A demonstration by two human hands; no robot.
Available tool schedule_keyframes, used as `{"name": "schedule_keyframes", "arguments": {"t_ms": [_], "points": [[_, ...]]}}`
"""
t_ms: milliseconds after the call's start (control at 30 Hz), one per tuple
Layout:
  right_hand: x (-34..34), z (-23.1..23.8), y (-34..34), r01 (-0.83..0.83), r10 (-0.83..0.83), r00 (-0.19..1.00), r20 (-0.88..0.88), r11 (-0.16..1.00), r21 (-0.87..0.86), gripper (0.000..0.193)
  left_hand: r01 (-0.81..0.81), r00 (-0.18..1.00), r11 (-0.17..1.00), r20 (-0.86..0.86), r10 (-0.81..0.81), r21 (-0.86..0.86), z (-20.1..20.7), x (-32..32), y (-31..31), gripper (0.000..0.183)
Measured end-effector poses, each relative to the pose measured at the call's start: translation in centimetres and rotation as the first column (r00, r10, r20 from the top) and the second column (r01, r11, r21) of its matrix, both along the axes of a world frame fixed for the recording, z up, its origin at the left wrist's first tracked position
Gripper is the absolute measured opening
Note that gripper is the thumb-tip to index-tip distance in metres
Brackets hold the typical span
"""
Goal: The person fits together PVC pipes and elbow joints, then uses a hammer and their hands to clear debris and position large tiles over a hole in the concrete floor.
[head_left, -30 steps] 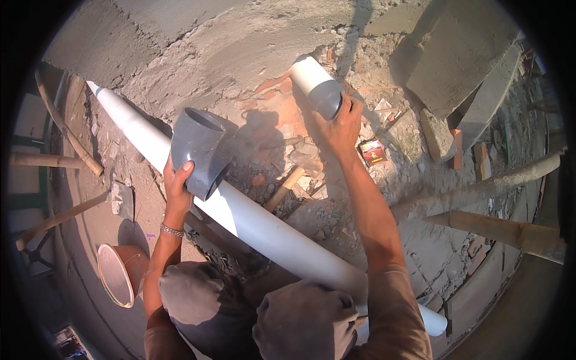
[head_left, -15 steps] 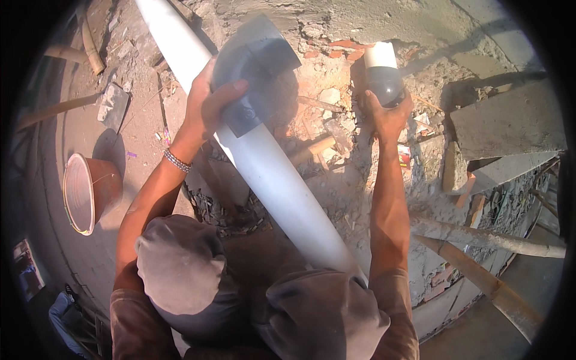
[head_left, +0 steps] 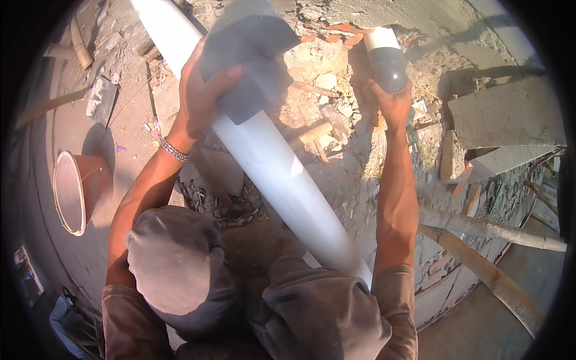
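Grey elbow fitting [head_left: 255,57] — gripped in left hand's [head_left: 203,93] fingers; right hand [head_left: 393,105] — fingers cupping grey socket [head_left: 388,66].

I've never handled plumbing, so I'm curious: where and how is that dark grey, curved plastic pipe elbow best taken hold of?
Probably by the outer left side of the elbow, coming from the left, fingers behind and thumb in front: its bend seems to turn both ends away, one rightward, one toward the picture's bottom. The left hand grips it that way now.

Bucket [head_left: 96,187] left of pipe [head_left: 287,180]
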State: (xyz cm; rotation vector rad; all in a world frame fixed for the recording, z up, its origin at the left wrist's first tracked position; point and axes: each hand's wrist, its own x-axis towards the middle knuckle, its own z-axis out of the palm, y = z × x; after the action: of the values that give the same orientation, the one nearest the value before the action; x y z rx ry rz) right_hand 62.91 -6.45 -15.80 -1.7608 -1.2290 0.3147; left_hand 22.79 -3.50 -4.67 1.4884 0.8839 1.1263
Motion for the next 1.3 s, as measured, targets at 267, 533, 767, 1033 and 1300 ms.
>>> {"name": "schedule_keyframes", "arguments": {"t_ms": [267, 533, 767, 1033, 1300], "points": [[1.7, 0.5, 4.6, 0.052, -0.05, 0.997, 0.055, 0.998, -0.039, 0.081, -0.02, 0.998, 1.0, -0.054, 0.019, -0.014, 1.0, 0.0, -0.4, 0.078], [1.2, -0.7, 5.1, 0.01, -0.011, 1.0, -0.017, 0.999, -0.043, 0.085, -0.037, 0.993, 0.999, -0.109, 0.038, 0.004, 0.7, -0.9, -0.7, 0.081], [0.5, -0.4, 4.7, 0.078, -0.077, 0.997, 0.025, 0.995, -0.067, 0.079, -0.063, 0.99, 0.997, -0.12, 0.067, 0.037, 0.6, -0.6, -0.7, 0.08], [0.3, 0.3, 4.6, 0.115, -0.113, 0.991, 0.069, 0.993, -0.038, 0.078, -0.034, 0.998, 0.999, -0.059, 0.032, -0.031, 0.5, -0.6, -0.7, 0.081], [-0.7, 1.0, 3.8, 0.136, -0.136, 0.991, 0.012, 0.978, -0.158, 0.088, -0.035, 0.995, 0.999, -0.097, 0.031, -0.035, 0.9, -1.6, -0.8, 0.08]]}}
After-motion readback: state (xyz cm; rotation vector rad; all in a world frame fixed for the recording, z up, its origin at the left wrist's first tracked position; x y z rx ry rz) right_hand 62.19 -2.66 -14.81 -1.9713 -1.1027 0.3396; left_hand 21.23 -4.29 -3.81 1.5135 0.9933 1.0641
